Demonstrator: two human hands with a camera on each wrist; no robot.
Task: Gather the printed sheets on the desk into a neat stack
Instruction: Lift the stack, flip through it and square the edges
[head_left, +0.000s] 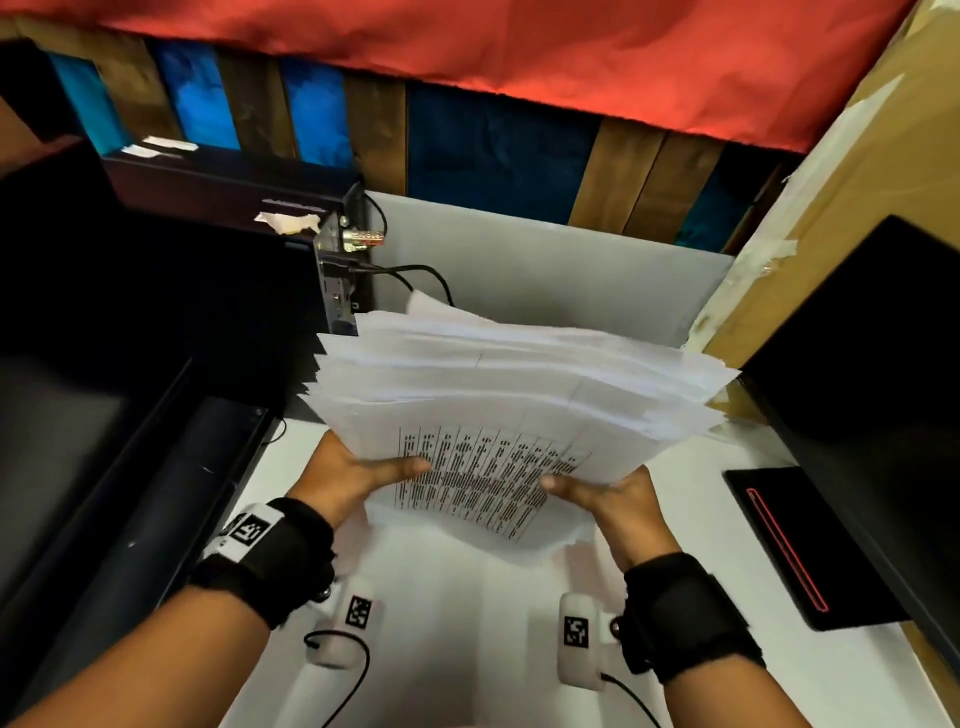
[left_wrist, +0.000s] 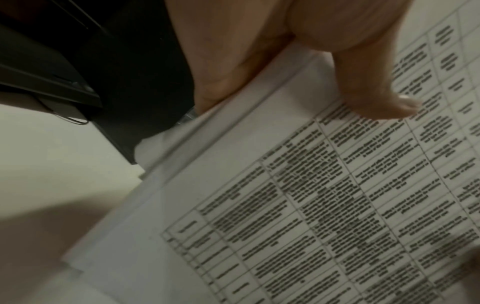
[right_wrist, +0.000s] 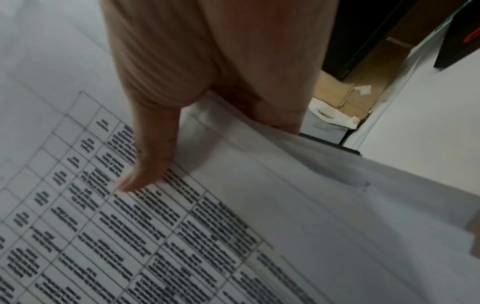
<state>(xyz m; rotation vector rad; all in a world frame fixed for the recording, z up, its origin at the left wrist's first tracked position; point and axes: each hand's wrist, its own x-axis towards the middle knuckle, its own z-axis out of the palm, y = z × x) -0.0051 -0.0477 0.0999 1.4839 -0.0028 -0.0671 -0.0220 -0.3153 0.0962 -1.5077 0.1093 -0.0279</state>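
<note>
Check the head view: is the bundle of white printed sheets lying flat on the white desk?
No: both the left hand and right hand hold the bundle of white printed sheets above the white desk.

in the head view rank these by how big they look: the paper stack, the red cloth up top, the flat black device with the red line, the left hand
1. red cloth
2. paper stack
3. flat black device
4. left hand, partly hidden under the stack

The cloth runs out of frame, so its full size is unknown.
</note>
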